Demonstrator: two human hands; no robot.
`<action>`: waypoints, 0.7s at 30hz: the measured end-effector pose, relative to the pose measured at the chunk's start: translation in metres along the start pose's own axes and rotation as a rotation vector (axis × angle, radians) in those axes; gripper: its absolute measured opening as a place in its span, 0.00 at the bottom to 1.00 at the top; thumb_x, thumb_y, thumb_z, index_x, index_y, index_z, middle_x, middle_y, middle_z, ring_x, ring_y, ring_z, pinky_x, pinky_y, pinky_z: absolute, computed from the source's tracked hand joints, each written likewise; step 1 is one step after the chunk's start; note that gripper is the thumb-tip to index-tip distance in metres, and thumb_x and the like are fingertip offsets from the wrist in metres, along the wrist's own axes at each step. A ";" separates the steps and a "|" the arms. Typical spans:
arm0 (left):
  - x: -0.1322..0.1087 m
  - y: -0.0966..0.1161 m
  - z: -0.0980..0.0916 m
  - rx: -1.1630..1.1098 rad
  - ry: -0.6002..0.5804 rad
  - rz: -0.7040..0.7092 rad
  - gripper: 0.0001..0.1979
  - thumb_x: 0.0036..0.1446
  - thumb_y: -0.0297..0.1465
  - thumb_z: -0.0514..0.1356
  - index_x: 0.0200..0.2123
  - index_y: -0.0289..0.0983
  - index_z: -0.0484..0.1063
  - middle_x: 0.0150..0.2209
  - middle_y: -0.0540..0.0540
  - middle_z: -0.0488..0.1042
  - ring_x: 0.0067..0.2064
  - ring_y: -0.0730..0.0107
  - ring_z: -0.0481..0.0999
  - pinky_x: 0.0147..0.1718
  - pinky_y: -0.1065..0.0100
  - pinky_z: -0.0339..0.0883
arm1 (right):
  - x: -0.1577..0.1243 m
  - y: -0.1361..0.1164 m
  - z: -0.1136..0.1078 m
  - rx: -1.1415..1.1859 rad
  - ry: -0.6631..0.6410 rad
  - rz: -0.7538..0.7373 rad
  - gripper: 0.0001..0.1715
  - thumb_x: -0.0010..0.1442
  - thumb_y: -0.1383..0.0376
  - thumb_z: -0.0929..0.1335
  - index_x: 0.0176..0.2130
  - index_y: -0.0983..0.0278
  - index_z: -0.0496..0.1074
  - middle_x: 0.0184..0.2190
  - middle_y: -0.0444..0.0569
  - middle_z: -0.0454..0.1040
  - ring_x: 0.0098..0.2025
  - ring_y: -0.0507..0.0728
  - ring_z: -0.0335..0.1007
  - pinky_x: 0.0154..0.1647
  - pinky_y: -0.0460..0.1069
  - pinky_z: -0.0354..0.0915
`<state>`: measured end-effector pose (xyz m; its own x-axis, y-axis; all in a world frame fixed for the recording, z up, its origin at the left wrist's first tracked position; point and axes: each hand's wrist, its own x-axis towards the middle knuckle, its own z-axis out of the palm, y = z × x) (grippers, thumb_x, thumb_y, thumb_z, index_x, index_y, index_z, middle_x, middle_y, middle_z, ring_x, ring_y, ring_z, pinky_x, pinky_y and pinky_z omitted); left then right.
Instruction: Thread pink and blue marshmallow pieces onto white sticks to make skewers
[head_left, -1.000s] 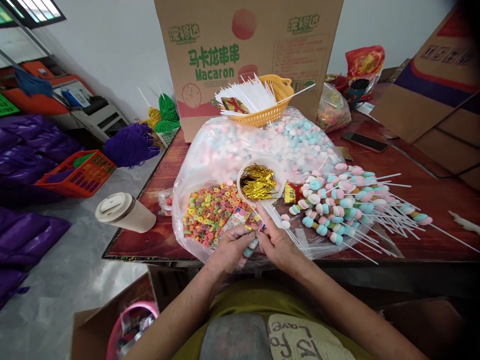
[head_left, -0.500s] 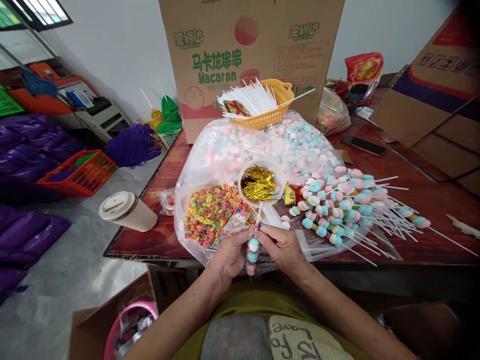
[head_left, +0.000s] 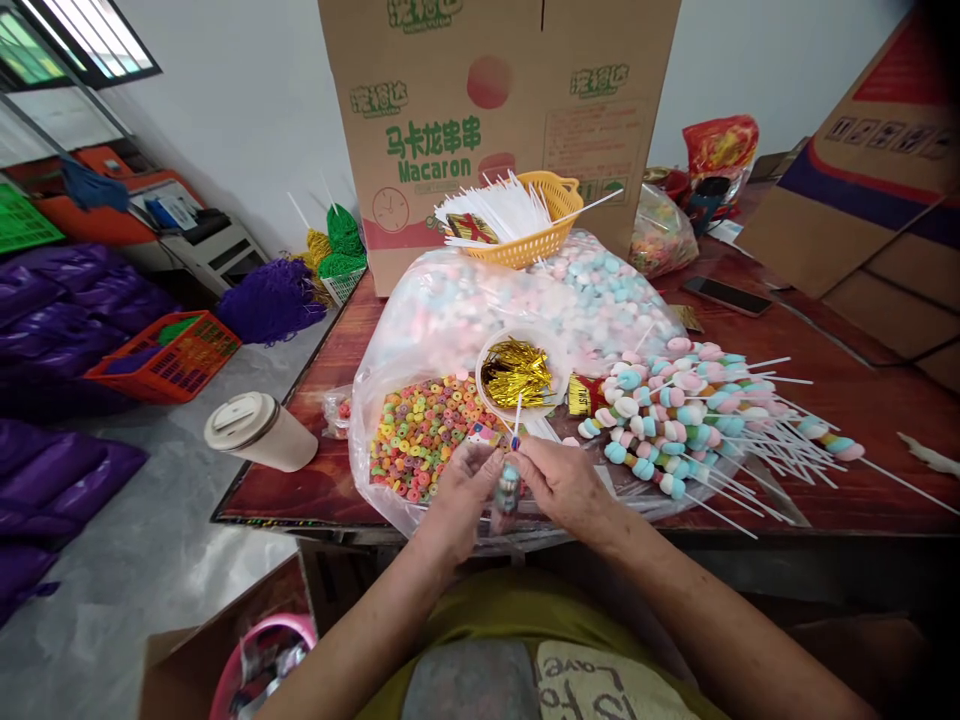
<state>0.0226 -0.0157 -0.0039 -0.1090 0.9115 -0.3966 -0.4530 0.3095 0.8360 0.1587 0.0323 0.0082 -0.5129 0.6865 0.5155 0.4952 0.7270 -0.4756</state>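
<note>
My left hand (head_left: pixel 461 492) and my right hand (head_left: pixel 559 482) meet at the table's front edge, both pinched on one candy skewer (head_left: pixel 508 487). The skewer carries blue and pink marshmallow pieces, and its white stick points up toward a white bowl of gold twist ties (head_left: pixel 516 372). Left of that bowl lies a clear bag of coloured ring candies (head_left: pixel 416 430). Behind it sits a big bag of pink and blue marshmallows (head_left: pixel 525 295). A pile of finished skewers (head_left: pixel 690 410) lies to the right of my hands.
A yellow basket of white sticks (head_left: pixel 525 215) stands before a large Macaron carton (head_left: pixel 495 110). A lidded paper cup (head_left: pixel 259 432) lies on its side at the table's left corner. A phone (head_left: pixel 727 295) and flat cardboard (head_left: pixel 877 170) are at the right. A pink bucket (head_left: pixel 259 665) is below.
The skewer has tipped from lying low between my hands to standing upright, with the stick end up. My hands have shifted slightly up and closer together.
</note>
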 end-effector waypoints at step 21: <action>-0.024 0.058 -0.049 0.279 -0.385 -0.129 0.34 0.54 0.56 0.47 0.26 0.32 0.77 0.19 0.43 0.75 0.23 0.63 0.75 0.34 0.59 0.70 | -0.003 -0.040 0.024 0.580 -0.053 0.446 0.14 0.63 0.61 0.55 0.27 0.62 0.55 0.21 0.41 0.59 0.25 0.50 0.55 0.27 0.46 0.53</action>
<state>-0.0441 -0.0324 0.0357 0.2913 0.8786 -0.3783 -0.1813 0.4390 0.8800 0.1232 0.0021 0.0083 -0.3899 0.9075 0.1563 0.2215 0.2572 -0.9407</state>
